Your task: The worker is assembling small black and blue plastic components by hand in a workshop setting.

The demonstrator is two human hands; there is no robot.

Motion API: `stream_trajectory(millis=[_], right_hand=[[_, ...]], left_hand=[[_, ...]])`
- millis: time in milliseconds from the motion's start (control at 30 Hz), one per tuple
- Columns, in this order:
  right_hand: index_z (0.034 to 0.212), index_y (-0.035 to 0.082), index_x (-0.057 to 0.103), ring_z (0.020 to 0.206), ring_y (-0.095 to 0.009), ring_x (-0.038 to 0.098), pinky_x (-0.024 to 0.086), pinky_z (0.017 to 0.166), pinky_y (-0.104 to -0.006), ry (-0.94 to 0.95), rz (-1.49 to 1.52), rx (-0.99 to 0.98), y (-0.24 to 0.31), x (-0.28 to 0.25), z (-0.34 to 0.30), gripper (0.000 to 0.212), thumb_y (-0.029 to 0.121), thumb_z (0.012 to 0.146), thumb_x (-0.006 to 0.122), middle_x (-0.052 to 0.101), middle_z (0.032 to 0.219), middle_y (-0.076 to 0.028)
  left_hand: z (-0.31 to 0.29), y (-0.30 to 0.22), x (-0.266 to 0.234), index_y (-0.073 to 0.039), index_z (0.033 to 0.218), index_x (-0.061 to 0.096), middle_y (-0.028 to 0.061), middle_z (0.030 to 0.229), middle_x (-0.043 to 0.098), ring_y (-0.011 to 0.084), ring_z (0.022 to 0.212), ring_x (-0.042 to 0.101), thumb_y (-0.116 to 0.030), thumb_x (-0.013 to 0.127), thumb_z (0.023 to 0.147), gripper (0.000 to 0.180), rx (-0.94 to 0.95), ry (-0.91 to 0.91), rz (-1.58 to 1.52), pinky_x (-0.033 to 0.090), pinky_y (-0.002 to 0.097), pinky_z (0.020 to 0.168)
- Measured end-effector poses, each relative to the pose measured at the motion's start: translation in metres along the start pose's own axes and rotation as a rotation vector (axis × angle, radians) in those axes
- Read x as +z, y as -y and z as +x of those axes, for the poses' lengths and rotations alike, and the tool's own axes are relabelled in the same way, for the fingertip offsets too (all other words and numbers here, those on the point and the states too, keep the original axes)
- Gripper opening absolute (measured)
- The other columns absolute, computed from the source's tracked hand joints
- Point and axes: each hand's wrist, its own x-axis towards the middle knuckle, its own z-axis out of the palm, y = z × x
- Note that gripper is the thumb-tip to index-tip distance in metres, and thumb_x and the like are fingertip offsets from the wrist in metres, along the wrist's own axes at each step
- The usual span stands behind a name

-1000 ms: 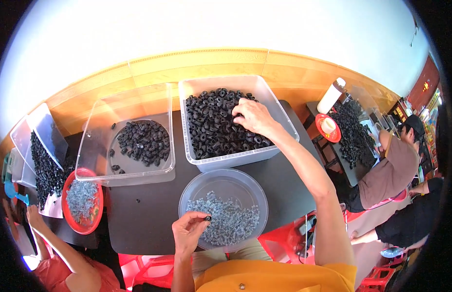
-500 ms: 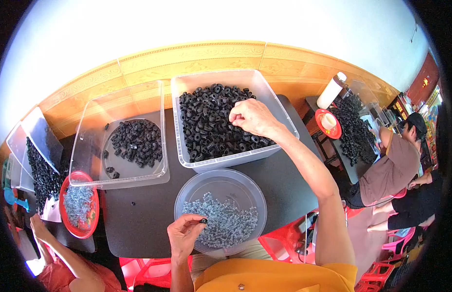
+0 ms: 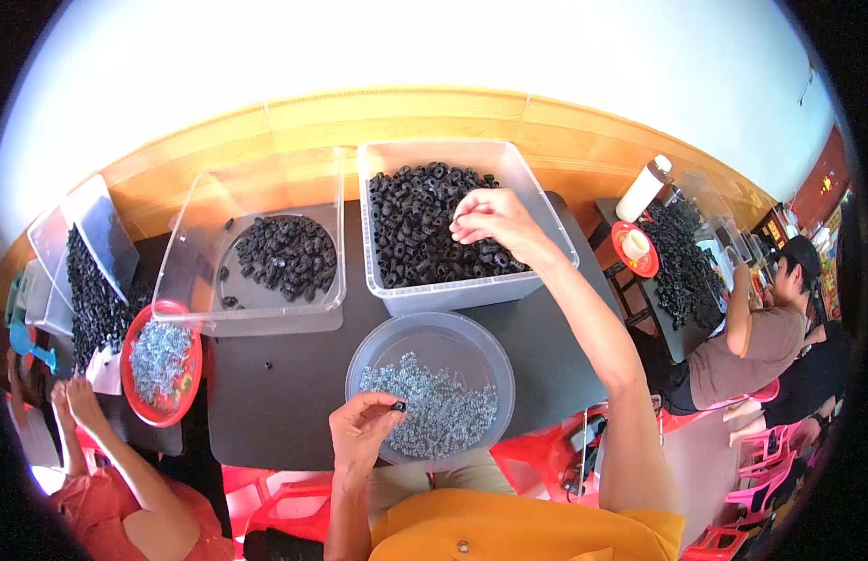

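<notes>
My left hand [image 3: 361,432] pinches a small black ring-shaped plastic part [image 3: 398,407] between thumb and forefinger, at the near left rim of a round translucent basin [image 3: 430,329]. A layer of small clear bluish pieces [image 3: 434,404] lies in that basin. Over the right side of a big clear plastic bin [image 3: 471,292] my right hand [image 3: 497,222] is closed, fingertips drawn together; what they hold, if anything, is too small to make out. Black hollow plastic parts [image 3: 420,224] heap up inside the bin.
Left of the bin, a clear shallow box [image 3: 242,324] holds joined black parts. A red tray [image 3: 135,391] of bluish pieces stands by a co-worker's hands [image 3: 78,402]. Right, another person [image 3: 747,346] sits near a black pile, a white bottle [image 3: 643,189] and a red plate [image 3: 651,262].
The view has shifted, so the table things sit slightly further right. My right hand stays over the bin, its fingers a little less curled. The black part remains in my left hand.
</notes>
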Motion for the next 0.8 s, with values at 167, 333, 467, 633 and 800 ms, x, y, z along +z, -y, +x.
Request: stream_trajectory(millis=[167, 333, 467, 633, 800], right_hand=[[0.088, 0.000, 0.060, 0.066, -0.013, 0.060, 0.053, 0.062, -0.0265, -0.058, 0.180, -0.130, 0.027, 0.022, -0.069, 0.011, 0.009, 0.082, 0.059, 0.060, 0.077, -0.006], [0.093, -0.004, 0.065, 0.064, -0.014, 0.058, 0.049, 0.061, -0.0264, 0.046, 0.068, -0.092, 0.009, 0.070, -0.152, 0.018, 0.000, 0.078, 0.055, 0.055, 0.080, -0.007], [0.101, -0.001, 0.063, 0.075, -0.012, 0.057, 0.048, 0.069, -0.0241, 0.163, 0.227, -0.013, -0.023, 0.101, -0.193, 0.020, 0.005, 0.084, 0.055, 0.052, 0.087, -0.004], [0.100, -0.003, 0.060, 0.077, -0.011, 0.057, 0.051, 0.071, -0.0253, 0.098, 0.363, 0.004, -0.027, 0.116, -0.221, 0.018, 0.002, 0.083, 0.056, 0.055, 0.086, -0.004], [0.094, -0.004, 0.060, 0.078, -0.011, 0.058, 0.052, 0.071, -0.0249, 0.039, 0.235, -0.047, -0.027, 0.115, -0.229, 0.012, -0.001, 0.083, 0.057, 0.058, 0.086, -0.005]], left_hand=[[-0.010, -0.003, 0.002, 0.004, 0.090, 0.059, 0.0105, 0.090, 0.062, 0.0163, 0.078, 0.061, 0.010, 0.060, 0.074, 0.017, 0.046, 0.012, -0.064, 0.051, 0.0274, 0.074], [-0.015, 0.002, 0.013, 0.002, 0.092, 0.059, 0.0092, 0.091, 0.062, 0.0150, 0.081, 0.060, 0.010, 0.061, 0.074, 0.019, 0.062, 0.071, -0.126, 0.051, 0.0267, 0.074], [-0.025, 0.009, 0.021, 0.001, 0.093, 0.060, 0.0088, 0.092, 0.062, 0.0137, 0.083, 0.059, 0.010, 0.062, 0.075, 0.020, 0.064, 0.108, -0.171, 0.051, 0.0264, 0.075], [-0.035, 0.014, 0.028, 0.001, 0.093, 0.060, 0.0082, 0.092, 0.062, 0.0135, 0.083, 0.059, 0.010, 0.062, 0.075, 0.021, 0.060, 0.148, -0.151, 0.051, 0.0264, 0.075], [-0.041, 0.014, 0.035, 0.001, 0.093, 0.060, 0.0068, 0.091, 0.061, 0.0131, 0.083, 0.059, 0.009, 0.062, 0.075, 0.020, 0.057, 0.170, -0.156, 0.049, 0.0245, 0.074]])
